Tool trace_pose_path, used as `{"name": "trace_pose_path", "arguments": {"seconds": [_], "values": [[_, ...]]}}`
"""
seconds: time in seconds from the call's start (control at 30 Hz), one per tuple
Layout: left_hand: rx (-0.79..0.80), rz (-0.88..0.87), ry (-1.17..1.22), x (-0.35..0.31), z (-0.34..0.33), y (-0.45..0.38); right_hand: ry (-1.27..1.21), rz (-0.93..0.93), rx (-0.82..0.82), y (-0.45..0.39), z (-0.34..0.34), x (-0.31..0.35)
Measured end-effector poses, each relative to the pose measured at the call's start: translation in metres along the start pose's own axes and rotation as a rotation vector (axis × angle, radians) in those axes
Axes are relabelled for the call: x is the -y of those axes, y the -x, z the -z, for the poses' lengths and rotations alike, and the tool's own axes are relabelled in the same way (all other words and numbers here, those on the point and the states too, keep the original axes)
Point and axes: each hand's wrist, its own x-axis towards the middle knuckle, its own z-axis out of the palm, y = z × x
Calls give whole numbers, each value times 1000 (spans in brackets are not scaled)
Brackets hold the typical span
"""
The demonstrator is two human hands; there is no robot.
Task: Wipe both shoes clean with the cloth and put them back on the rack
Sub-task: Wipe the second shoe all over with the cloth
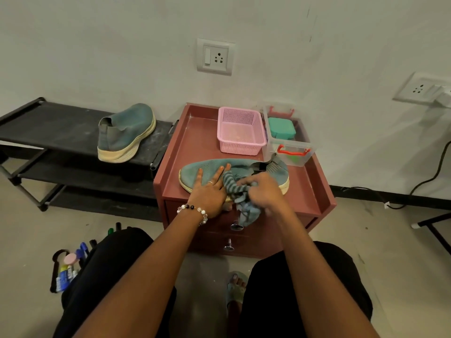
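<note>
Wiping shoe one | my right hand [264, 190] bunches the cloth [235, 189] in curled fingers on the near shoe [246, 167]; left hand [210, 193] presses it flat, fingers spread, on the table [195, 142] | next: I judge finish, then rack [61, 128] | second shoe [127, 132] waits there.

One shoe [234, 173] was pressed flat by the left hand [208, 195] while the cloth [238, 191] was gripped by the right hand [264, 190]; the other shoe [125, 132] was seen on the rack [48, 125] at ten o'clock.
</note>
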Motion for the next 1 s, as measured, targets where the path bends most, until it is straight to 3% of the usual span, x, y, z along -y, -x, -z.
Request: {"name": "trace_pose_path", "arguments": {"seconds": [0.1,0.23,0.37,0.47,0.53,0.67,0.73,0.93,1.0], "values": [[7,4,14,2,2,0,-537,-159,73,12,38,-9],[23,-2,-28,2,7,-2,-943,-321,-228,9,81,-33],[4,70,-12,-1,13,-1,-693,-388,-720,7,89,-45],[-25,154,-27,-8,16,1,-565,-355,-815,10,87,-42],[-49,183,-23,-11,19,0,-464,-321,-743,6,84,-42],[-82,97,82,-20,33,-1,65,-217,-261,-1,65,-43],[-105,60,95,-26,38,1,231,-215,-185,-2,63,-42],[-62,37,130,-27,15,-2,-143,-314,56,15,79,-56],[-78,33,139,-26,9,-5,-227,-345,-18,17,81,-58]]}}
